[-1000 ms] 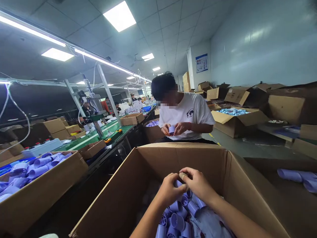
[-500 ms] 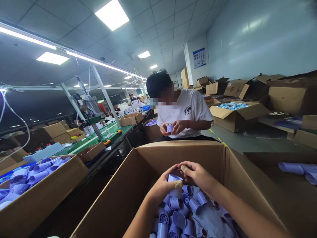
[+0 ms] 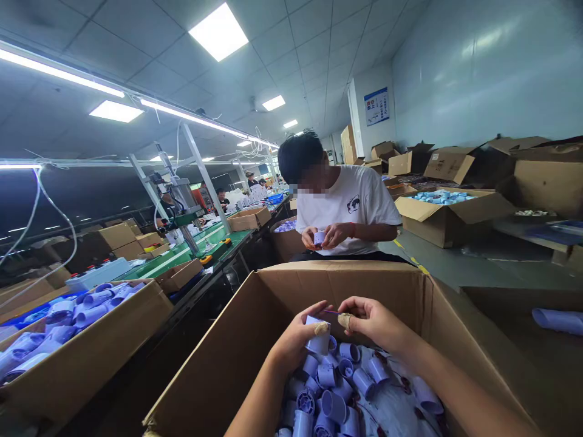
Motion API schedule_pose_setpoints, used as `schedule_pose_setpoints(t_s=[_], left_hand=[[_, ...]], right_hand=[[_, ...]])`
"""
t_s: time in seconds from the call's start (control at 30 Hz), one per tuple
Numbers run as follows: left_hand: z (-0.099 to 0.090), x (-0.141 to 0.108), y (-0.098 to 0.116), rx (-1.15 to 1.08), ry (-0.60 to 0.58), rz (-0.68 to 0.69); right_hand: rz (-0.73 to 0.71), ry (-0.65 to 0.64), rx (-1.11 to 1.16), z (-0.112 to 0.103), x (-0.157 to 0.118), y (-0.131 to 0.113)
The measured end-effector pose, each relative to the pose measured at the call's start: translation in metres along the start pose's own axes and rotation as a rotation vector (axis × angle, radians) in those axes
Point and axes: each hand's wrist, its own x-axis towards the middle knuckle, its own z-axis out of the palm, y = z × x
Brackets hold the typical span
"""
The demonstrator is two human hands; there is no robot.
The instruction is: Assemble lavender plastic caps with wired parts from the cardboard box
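Over a large cardboard box (image 3: 359, 274), my left hand (image 3: 298, 334) is closed around a pale purple plastic cup-like part (image 3: 319, 343). A thin dark wire (image 3: 331, 312) runs from the part to my right hand (image 3: 364, 318), whose thumb and fingers pinch it. Tape wraps both thumbs. Below my hands, several similar purple parts (image 3: 334, 406) lie in the box beside clear plastic bagging (image 3: 392, 397) with reddish wires.
Opposite sits a person (image 3: 350, 200) holding a similar part. At left, a box of purple parts (image 3: 91, 352) stands beside a green workbench (image 3: 214, 258). An open box (image 3: 437, 221) of light blue parts is at right.
The view has shifted slightly to the left. My right hand has moved a little away from my left, and the wire between them now shows stretched. The held part is tilted more.
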Motion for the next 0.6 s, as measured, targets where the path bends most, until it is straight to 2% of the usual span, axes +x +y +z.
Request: schedule_pose_setpoints(t_s=[0.17, 0.27, 0.5, 0.6], left_hand=[[-0.009, 0.001, 0.001, -0.024, -0.024, 0.044], [-0.013, -0.001, 0.004, -0.004, -0.032, 0.074], [-0.016, -0.003, 0.009, 0.002, -0.049, 0.098], [-0.016, -0.006, 0.012, 0.01, -0.057, 0.095]], right_hand=[[0.041, -0.129, 0.052, 0.002, -0.004, 0.0], [0.073, -0.165, 0.051, 0.004, -0.006, -0.003], [0.023, -0.04, 0.096, 0.003, -0.006, -0.007], [0.012, -0.048, 0.129, 0.004, -0.006, -0.004]])
